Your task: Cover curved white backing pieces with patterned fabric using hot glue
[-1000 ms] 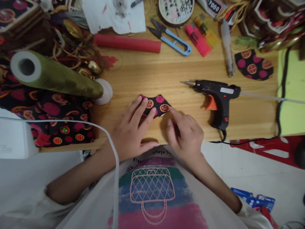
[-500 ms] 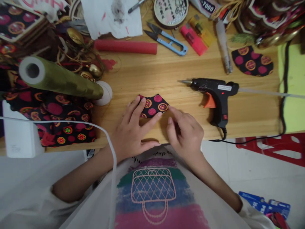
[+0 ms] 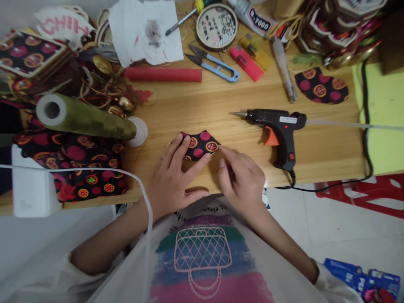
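A small piece of black patterned fabric (image 3: 202,145) with pink and orange round motifs lies on the wooden table. My left hand (image 3: 173,174) rests flat with spread fingers, its fingertips on the left and lower edges of the piece and covering part of it. At the right corner, the index fingertip of my right hand (image 3: 241,174) touches the fabric. The thumb stands apart from that finger, and the other fingers are curled. To the right of my right hand lies a black hot glue gun (image 3: 277,126) with an orange trigger, its nozzle pointing left.
Blue thread snips (image 3: 217,67), a red stick (image 3: 164,75), lighters (image 3: 246,62) and a pen (image 3: 284,69) lie farther back. A green roll (image 3: 88,115) and folded patterned fabric (image 3: 88,168) are at left. A white cable (image 3: 139,179) crosses near my left arm. Another fabric piece (image 3: 320,86) lies at right.
The camera view has shifted slightly, so the table things sit a little lower and those at right farther left. Both hands keep nearly the same pose on the fabric.
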`<state>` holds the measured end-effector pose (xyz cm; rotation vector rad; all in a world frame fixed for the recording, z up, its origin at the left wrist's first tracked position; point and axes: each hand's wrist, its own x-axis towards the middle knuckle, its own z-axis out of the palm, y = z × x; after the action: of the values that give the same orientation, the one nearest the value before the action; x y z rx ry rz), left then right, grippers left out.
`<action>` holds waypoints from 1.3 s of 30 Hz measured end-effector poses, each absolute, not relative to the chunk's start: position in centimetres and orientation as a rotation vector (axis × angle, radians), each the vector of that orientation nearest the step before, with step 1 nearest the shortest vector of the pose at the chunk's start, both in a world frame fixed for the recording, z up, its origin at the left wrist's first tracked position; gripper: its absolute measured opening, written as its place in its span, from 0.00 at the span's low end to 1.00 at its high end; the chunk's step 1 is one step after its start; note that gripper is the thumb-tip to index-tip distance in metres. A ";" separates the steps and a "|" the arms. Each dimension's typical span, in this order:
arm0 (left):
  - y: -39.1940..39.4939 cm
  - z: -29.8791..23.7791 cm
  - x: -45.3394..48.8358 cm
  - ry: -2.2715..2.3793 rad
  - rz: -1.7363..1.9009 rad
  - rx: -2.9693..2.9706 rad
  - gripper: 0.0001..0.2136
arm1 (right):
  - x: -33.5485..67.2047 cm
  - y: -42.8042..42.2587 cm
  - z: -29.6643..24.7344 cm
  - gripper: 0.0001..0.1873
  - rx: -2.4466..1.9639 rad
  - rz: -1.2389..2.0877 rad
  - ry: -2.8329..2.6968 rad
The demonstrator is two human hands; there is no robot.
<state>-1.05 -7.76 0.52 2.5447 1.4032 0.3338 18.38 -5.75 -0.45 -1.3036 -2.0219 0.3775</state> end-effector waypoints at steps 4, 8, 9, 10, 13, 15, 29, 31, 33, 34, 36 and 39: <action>-7.8 0.5 -0.8 1.449 0.333 2.529 0.38 | 18.4 -5.7 -0.4 0.13 -1.300 0.372 -2.026; -7.7 0.6 -0.2 1.525 0.315 2.517 0.40 | 18.3 -5.7 -0.4 0.13 -1.302 0.371 -2.028; -7.7 0.6 -0.1 1.539 0.320 2.522 0.41 | 18.3 -5.7 -0.4 0.13 -1.301 0.369 -2.026; -7.6 0.6 -0.1 1.545 0.332 2.528 0.41 | 18.3 -5.7 -0.4 0.13 -1.300 0.368 -2.022; -7.5 0.7 -0.4 1.495 0.363 2.545 0.40 | 18.4 -5.7 -0.4 0.13 -1.291 0.365 -2.033; -7.5 0.8 -0.9 1.429 0.348 2.556 0.36 | 18.5 -5.7 -0.4 0.13 -1.280 0.369 -2.053; -7.4 1.0 -1.2 1.414 0.303 2.559 0.26 | 18.3 -5.6 -0.4 0.16 -1.225 0.181 -2.289; -7.4 1.1 -1.1 1.425 0.308 2.554 0.26 | 18.2 -5.6 -0.4 0.16 -1.224 0.135 -2.309; -7.4 1.1 -1.1 1.445 0.318 2.559 0.26 | 18.1 -5.6 -0.4 0.15 -1.219 0.109 -2.315; -7.4 1.1 -1.0 1.459 0.314 2.564 0.26 | 18.1 -5.7 -0.4 0.15 -1.212 0.100 -2.321; -7.4 1.1 -1.0 1.487 0.292 2.579 0.27 | 18.1 -5.7 -0.4 0.15 -1.203 0.089 -2.333; -7.1 1.0 -1.0 1.513 0.278 2.600 0.29 | 18.1 -5.7 -0.4 0.16 -1.205 0.069 -2.350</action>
<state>-1.00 -7.14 1.01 2.5995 1.5128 0.2777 18.05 -5.68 -0.40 -1.2052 -2.3498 0.0691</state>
